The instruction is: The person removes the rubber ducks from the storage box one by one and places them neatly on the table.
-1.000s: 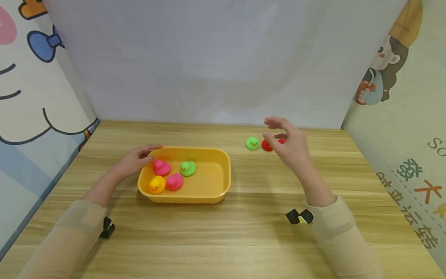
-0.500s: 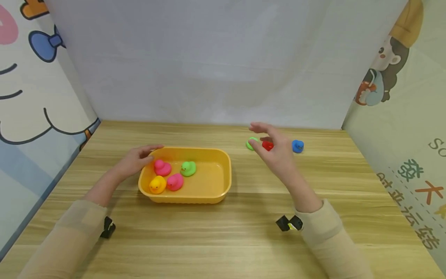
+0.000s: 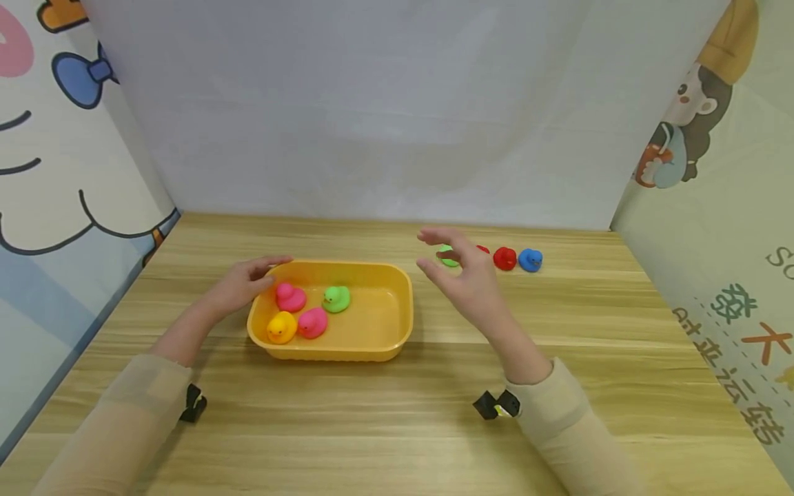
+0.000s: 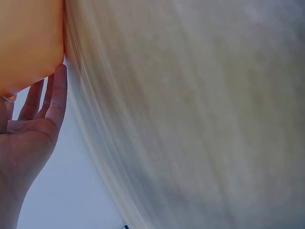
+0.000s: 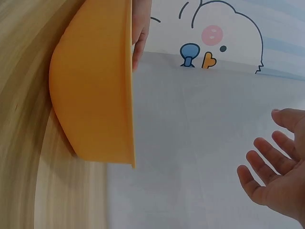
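At the left end of a yellow plastic basin [image 3: 397, 337], my left hand [image 3: 238, 286] holds the rim, thumb over the edge and fingers along the outside wall. Inside the basin sit two pink toy ducks [image 3: 313, 323], a yellow toy duck [image 3: 282, 328] and a green toy duck [image 3: 336, 300]. My right hand [image 3: 465, 282] hovers right of the basin, fingers spread and loosely bent, nothing in its grasp. Behind it, a green duck [image 3: 448, 256] and a red duck [image 3: 482, 249] are partly hidden. The right wrist view shows this hand [image 5: 281, 167] apart from the basin.
Another red duck [image 3: 505, 259] and a blue duck [image 3: 530, 260] stand in the back row at right. Wood-grain tabletop [image 3: 347, 427] surrounds the basin. A pale cloth backdrop [image 3: 384, 124] rises behind the table, with printed cartoon sheets [image 3: 688, 131] at the sides.
My right hand has moved left and slightly nearer, from over the red ducks toward the basin, uncovering the blue duck and a red one. My left hand stays at the basin.
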{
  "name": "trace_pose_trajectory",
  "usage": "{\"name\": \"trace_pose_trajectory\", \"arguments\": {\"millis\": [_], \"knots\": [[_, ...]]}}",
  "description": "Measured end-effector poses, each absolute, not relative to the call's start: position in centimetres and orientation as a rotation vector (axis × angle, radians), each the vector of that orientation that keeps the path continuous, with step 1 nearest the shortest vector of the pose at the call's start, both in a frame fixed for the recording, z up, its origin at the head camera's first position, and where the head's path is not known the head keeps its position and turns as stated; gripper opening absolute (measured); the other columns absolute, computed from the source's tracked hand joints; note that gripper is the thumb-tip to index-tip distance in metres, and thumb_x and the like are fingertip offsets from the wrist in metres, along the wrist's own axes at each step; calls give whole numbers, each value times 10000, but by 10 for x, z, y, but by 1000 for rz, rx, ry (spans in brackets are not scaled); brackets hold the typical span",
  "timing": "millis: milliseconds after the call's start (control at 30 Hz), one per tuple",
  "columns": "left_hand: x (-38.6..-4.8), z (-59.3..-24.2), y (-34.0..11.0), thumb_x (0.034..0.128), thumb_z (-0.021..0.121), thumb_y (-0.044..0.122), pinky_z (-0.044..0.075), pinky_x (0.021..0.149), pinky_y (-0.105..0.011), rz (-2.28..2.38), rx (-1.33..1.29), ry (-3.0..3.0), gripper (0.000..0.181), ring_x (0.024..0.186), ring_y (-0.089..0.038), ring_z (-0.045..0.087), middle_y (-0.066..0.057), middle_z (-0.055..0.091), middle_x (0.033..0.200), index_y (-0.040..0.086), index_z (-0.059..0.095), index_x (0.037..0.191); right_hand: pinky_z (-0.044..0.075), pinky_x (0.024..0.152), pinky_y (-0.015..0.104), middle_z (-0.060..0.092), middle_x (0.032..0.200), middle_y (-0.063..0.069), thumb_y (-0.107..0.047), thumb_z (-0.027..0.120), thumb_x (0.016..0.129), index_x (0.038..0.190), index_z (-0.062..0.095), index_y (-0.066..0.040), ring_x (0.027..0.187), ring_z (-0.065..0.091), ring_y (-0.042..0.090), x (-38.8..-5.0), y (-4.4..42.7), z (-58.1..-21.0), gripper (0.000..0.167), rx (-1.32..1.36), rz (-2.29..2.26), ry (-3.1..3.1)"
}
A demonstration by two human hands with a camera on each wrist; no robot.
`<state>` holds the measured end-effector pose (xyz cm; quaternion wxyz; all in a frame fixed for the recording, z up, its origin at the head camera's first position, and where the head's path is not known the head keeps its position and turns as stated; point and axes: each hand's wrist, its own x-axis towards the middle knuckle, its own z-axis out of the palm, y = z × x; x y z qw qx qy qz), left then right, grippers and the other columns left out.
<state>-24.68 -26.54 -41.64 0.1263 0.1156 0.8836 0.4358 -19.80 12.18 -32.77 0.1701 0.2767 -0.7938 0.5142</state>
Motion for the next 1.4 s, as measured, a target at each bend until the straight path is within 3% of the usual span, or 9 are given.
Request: {"name": "trace_pose_trajectory", "arguments": {"millis": [267, 667, 1400], "knots": [[-243, -410, -263, 993, 454, 161, 373, 1018, -543, 1246, 355, 2593, 439, 1223, -342, 417, -207, 386, 1450, 199, 427, 1429, 489, 921, 344, 638, 1213, 47, -151, 695, 857, 1212, 615, -80, 1125, 564, 172, -196, 105, -341, 371, 883, 1441, -2294], [-245, -413, -265, 997, 443, 158, 353, 1027, -567, 1276, 373, 2567, 446, 1278, -367, 382, -215, 351, 1472, 166, 405, 1442, 508, 884, 320, 645, 1188, 53, -128, 713, 840, 1189, 622, -64, 1099, 571, 166, -194, 79, -364, 366, 962, 1437, -2317], [-244, -414, -266, 996, 457, 191, 376, 1017, -546, 1253, 358, 2586, 433, 1244, -347, 411, -190, 377, 1462, 199, 429, 1427, 549, 807, 338, 631, 1212, 75, -102, 681, 861, 1239, 593, -56, 1095, 579, 256, -208, 41, -393, 391, 1004, 1463, -2594]]}}
